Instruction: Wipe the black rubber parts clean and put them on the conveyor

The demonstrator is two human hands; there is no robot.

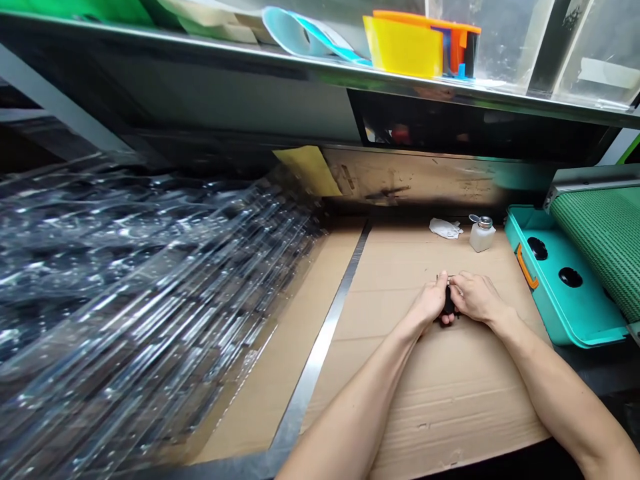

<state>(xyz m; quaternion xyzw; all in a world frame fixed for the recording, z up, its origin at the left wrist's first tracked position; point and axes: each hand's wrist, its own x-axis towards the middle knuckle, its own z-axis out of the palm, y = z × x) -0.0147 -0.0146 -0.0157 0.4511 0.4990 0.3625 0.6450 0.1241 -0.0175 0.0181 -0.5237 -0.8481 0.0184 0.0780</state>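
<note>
Over the cardboard sheet [400,293], my left hand [431,299] is closed around a small black part [449,303], with its fingertips showing below it. My right hand [473,293] meets it from the other side, fingers bent and pressed at the part's upper edge. Most of the part is hidden by the fingers, so its exact kind does not show. A small white dispenser bottle [482,235] with its metal lid flipped up stands beyond the hands. Beside it lies a crumpled white cloth or tissue [446,229].
Stacked clear plastic trays [150,300] with dark parts fill the left side. At right, a teal bin [560,300] holds round black parts [571,277] beside a green conveyor belt [605,220]. A metal shelf [300,61] with a yellow container [403,47] crosses overhead.
</note>
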